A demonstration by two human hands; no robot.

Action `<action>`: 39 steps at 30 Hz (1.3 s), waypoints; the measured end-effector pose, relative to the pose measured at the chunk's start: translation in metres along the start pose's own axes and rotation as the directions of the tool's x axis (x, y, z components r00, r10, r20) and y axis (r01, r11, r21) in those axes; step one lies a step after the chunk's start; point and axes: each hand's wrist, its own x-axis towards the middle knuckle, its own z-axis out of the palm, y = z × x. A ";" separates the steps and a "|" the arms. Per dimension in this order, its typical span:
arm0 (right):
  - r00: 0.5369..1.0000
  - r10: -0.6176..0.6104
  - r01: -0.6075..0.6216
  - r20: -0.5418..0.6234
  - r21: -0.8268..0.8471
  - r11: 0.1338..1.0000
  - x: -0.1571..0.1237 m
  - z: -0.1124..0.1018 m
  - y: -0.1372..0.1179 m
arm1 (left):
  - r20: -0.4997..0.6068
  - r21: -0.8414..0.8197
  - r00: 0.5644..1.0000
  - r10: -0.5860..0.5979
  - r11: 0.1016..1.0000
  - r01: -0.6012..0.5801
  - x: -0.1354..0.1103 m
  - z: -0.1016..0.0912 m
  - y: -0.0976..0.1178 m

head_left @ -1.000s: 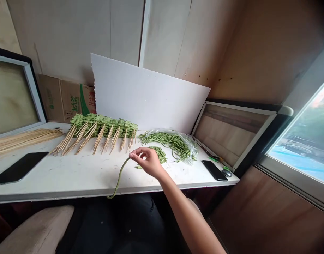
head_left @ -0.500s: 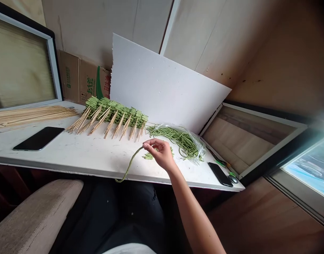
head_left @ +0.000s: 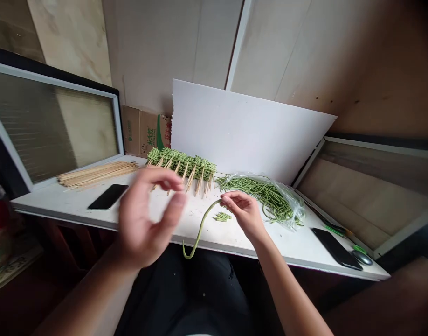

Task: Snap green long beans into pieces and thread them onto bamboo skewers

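Observation:
Between the thumb and fingers of my right hand point(head_left: 245, 212), one end of a long green bean point(head_left: 202, 226) is pinched. The bean curves down to the left, its free end hooking past the table edge. My left hand point(head_left: 147, 214) is raised to the left of it, slightly blurred, thumb and fingers apart with nothing between them. Short cut bean pieces point(head_left: 222, 216) lie on the table below my right hand. Behind it, a heap of long beans point(head_left: 270, 196) spills from a clear plastic bag point(head_left: 295, 205).
Skewered bean pieces point(head_left: 186, 161) are stacked at the back of the white table point(head_left: 196, 239), sticks facing me. Bare bamboo skewers point(head_left: 98, 173) and a phone point(head_left: 108, 196) lie left. Another phone point(head_left: 336, 247) and a grey mouse-like object point(head_left: 361, 257) lie right. A white board point(head_left: 245, 126) leans behind.
My left hand has come into view from the lower left, open. My right hand still holds the bean. The view has shifted, so the table things appear farther right and lower.

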 end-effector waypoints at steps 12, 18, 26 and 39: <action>0.993 -0.090 0.089 -0.071 -0.015 0.996 -0.005 0.001 -0.005 | 0.404 -0.062 0.882 -0.241 0.955 0.289 -0.010 0.048 -0.048; 0.956 -0.293 0.281 -0.006 -0.257 0.925 -0.011 0.007 -0.007 | 0.450 -0.080 0.879 -0.155 0.974 0.212 -0.012 0.049 -0.057; 0.882 -0.458 0.457 0.110 -0.440 0.773 -0.011 0.011 -0.008 | 0.481 -0.111 0.870 -0.107 0.977 0.182 -0.019 0.059 -0.056; 0.907 -0.332 0.397 0.258 -0.264 0.879 -0.011 0.014 0.003 | 0.640 -0.179 0.764 -0.081 0.951 0.250 -0.026 0.067 -0.077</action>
